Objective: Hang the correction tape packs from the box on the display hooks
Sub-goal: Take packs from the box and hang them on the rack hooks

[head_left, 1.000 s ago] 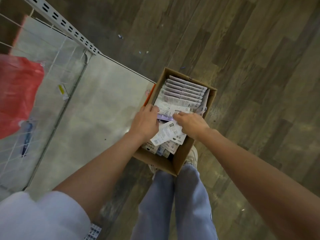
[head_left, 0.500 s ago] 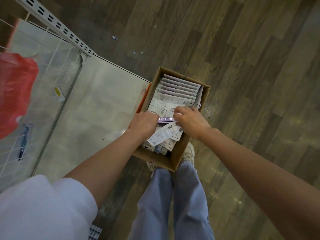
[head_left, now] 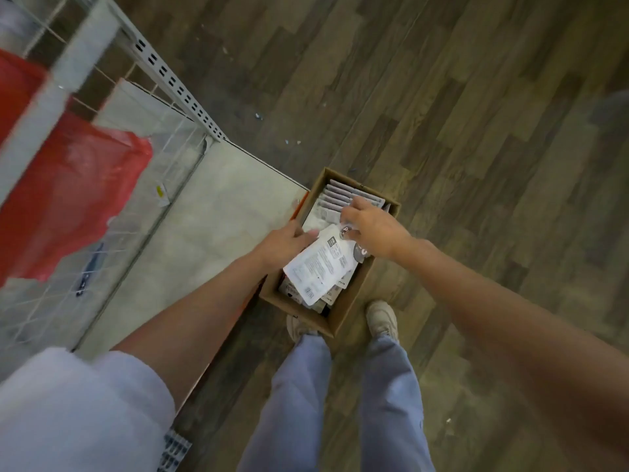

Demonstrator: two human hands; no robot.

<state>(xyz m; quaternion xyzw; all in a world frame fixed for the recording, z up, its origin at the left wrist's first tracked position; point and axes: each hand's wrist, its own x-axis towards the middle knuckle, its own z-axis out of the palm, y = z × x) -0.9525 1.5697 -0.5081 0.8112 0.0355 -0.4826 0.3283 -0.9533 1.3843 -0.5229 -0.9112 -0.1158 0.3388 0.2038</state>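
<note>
The white correction tape pack [head_left: 318, 264] in front of you carries printed text and a barcode, all too blurred to read.

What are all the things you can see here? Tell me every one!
cardboard box: one, brown, open on the floor in front of the feet
correction tape packs: many, white and grey; a few lifted over the box, more in a row at its far end
shelf base: one, pale grey, left of the box
wire rack: one, white, far left
plastic bag: one, red, on the rack
slotted upright: one, white, top left
floor: dark wood planks
shoes: two, pale
trousers: light blue
sleeve: white, bottom left
left hand: holds the lifted packs
right hand: pinches the packs' top
</note>
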